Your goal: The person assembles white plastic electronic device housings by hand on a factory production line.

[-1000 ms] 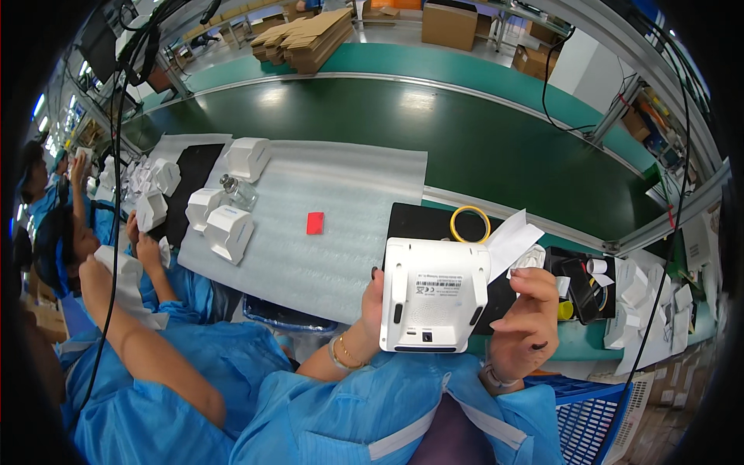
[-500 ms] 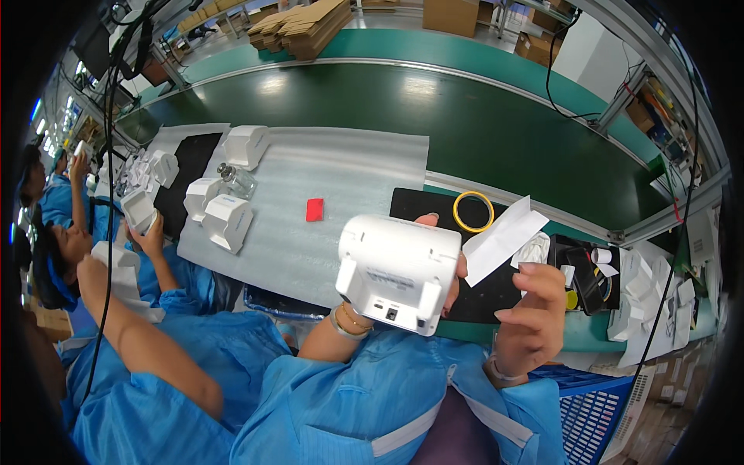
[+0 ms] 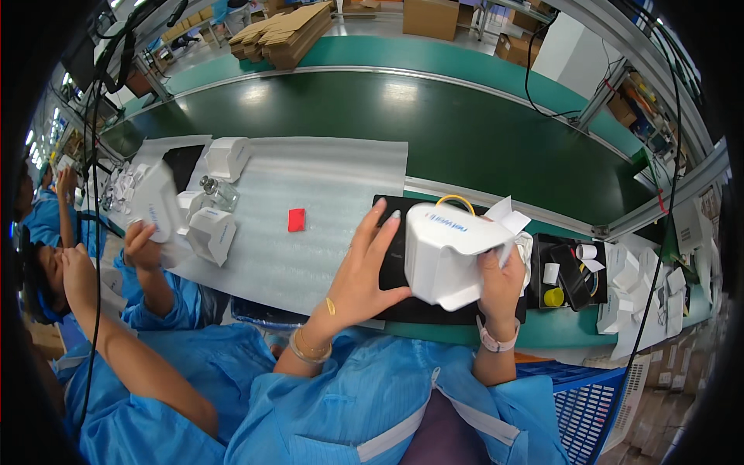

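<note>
A white plastic device housing (image 3: 446, 260) with blue lettering on its top hangs tilted over the black mat (image 3: 394, 267). My right hand (image 3: 500, 283) grips its right side, thumb against the shell. To the left of it, my left hand (image 3: 358, 267) has its fingers spread and holds nothing, the thumb tip close to the housing's lower edge. Behind the housing, the yellow tape ring (image 3: 457, 201) is mostly hidden. A folded white paper (image 3: 508, 215) sticks out past the housing's right end.
A red square (image 3: 296, 220) lies on the white foam sheet (image 3: 333, 178). Left of it are more white housings (image 3: 211, 232) and a glass bottle (image 3: 219, 194). A black tray (image 3: 570, 271) holds small items at right. A co-worker's hand (image 3: 143, 248) holds a white housing at far left.
The housing has passed from my left hand to my right and turned, so its lettered top shows instead of its port side. My left hand has let go and moved left.
</note>
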Demonstrator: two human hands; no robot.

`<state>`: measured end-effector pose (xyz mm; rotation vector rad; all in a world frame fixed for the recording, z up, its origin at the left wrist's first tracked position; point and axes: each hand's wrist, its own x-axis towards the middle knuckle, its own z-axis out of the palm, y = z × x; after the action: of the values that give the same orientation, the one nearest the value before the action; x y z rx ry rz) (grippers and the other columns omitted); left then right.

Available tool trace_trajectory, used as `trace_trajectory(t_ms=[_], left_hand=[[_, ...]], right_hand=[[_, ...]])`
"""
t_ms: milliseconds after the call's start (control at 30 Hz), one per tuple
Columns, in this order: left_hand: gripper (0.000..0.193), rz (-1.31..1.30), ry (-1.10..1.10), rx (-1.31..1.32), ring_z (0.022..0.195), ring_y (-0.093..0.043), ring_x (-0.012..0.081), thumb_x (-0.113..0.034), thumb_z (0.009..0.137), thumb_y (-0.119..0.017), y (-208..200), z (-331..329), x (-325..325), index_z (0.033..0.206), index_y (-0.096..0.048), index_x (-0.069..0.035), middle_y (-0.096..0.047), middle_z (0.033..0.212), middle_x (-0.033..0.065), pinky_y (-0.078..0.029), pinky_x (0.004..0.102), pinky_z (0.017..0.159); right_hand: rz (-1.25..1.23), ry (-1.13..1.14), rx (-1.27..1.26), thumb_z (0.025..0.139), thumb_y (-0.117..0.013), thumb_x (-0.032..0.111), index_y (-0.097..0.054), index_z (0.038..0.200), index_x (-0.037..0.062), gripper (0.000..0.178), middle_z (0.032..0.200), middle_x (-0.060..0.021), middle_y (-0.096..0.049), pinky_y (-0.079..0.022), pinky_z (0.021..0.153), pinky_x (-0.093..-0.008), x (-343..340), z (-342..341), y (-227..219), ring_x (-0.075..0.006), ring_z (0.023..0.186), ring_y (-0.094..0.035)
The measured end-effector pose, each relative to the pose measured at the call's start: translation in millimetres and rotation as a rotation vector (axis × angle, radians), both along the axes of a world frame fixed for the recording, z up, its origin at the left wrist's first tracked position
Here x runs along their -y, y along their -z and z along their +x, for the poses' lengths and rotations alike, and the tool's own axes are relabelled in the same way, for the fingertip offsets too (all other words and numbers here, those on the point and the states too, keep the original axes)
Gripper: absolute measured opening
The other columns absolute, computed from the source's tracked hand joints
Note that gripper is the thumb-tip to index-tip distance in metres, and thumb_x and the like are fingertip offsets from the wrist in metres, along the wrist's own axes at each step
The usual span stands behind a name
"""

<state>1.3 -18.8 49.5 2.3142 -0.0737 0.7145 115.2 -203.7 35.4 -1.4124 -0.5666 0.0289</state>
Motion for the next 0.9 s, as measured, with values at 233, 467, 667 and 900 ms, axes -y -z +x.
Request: trace_trajectory(t_ms=[233, 467, 667, 900], left_hand=[[0.098, -0.035, 0.148, -0.216, 0.129, -0.036, 0.0413, -0.013, 0.059, -0.08, -6, 1, 12, 0.139, -0.024, -0.002, -0.026, 0.145, 0.0267, -0.039, 0.0398, 0.102], [0.103, -0.114, 0.179, -0.226, 0.128, -0.04, 0.0402, -0.011, 0.054, -0.086, 15, 2, 15, 0.136, -0.024, -0.003, -0.028, 0.143, 0.0289, -0.041, 0.0395, 0.101], [0.11, -0.53, 0.468, -0.005, 0.127, -0.041, 0.0381, -0.024, 0.055, -0.089, 0, -4, 11, 0.139, -0.021, 0.0, -0.032, 0.144, 0.0232, -0.037, 0.039, 0.103], [0.122, -0.367, 0.343, 0.006, 0.128, -0.04, 0.0371, -0.038, 0.048, -0.091, -47, -15, 20, 0.141, -0.022, 0.002, -0.036, 0.141, 0.0225, -0.033, 0.0396, 0.106]], right_hand=[[-0.059, -0.177, -0.333, 0.092, -0.059, 0.021, -0.054, 0.12, -0.0047, 0.038, 0.103, -0.0077, -0.062, -0.044, 0.084, -0.0248, 4, 7, -9, -0.0112, 0.094, -0.055], [-0.171, -0.224, -0.249, 0.092, -0.058, 0.019, -0.057, 0.114, -0.0049, 0.032, 0.098, -0.0067, -0.063, -0.047, 0.078, -0.0249, 15, 18, 0, -0.0108, 0.089, -0.057], [-0.015, -0.354, -0.476, 0.093, -0.052, 0.02, -0.059, 0.109, -0.0037, 0.029, 0.099, -0.0094, -0.065, -0.052, 0.076, -0.0275, 27, 31, 16, -0.0158, 0.085, -0.064], [0.641, -0.512, -0.921, 0.097, -0.042, 0.02, -0.053, 0.118, -0.0034, 0.034, 0.108, -0.014, -0.063, -0.053, 0.082, -0.0322, 3, 1, 42, -0.0214, 0.095, -0.064]])
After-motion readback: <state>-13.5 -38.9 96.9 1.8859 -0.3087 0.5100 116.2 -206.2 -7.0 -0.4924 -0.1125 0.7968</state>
